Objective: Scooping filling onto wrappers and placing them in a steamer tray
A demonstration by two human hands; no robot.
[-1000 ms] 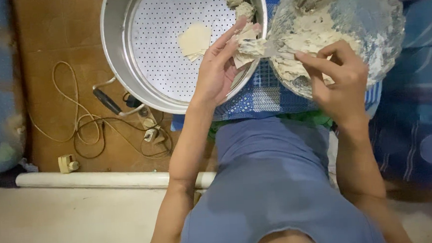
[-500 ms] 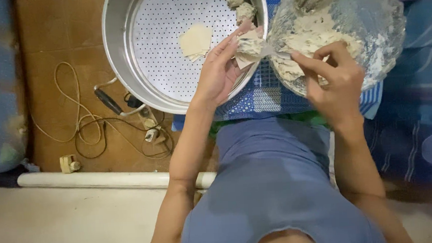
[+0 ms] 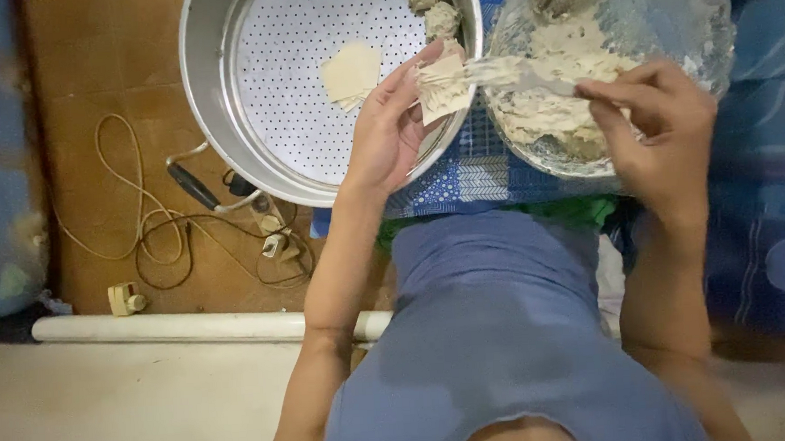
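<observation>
Seen from above, head camera looking down past a blue shirt (image 3: 497, 331) filling the lower centre of the frame.

Left hand (image 3: 388, 127), just left of centre, palm up, cradled a pale dough wrapper (image 3: 442, 88) across its fingers (image 3: 412, 76); grip half curled round the wrapper, thumb clear of it. Wrapper sat at the upper centre, over the right rim of the steamer tray (image 3: 217, 122) and just beside the glass bowl (image 3: 696, 26).

Right hand (image 3: 651, 122), at the right of the frame, pinched shut on the handle of a spoon-like utensil (image 3: 519, 71), blurred; its tip reached left and touched the wrapper. Kind of utensil could not be told for sure.

Glass bowl in the upper right held a pale, lumpy filling (image 3: 555, 78), smeared up its walls. Round metal steamer tray, perforated, took up the upper centre-left; on it lay one flat spare wrapper (image 3: 351, 70) near the middle and a few filled dumplings (image 3: 430, 4) at the top edge. Both vessels stood partly on a blue patterned cloth (image 3: 471, 176).

Left of the tray, on the brown floor (image 3: 91, 102), a tangle of pale cable (image 3: 142, 234) with a dark-handled tool (image 3: 194, 186) and a small plug (image 3: 124, 299). Below that, a white pipe (image 3: 192, 328) ran across the lower left.
</observation>
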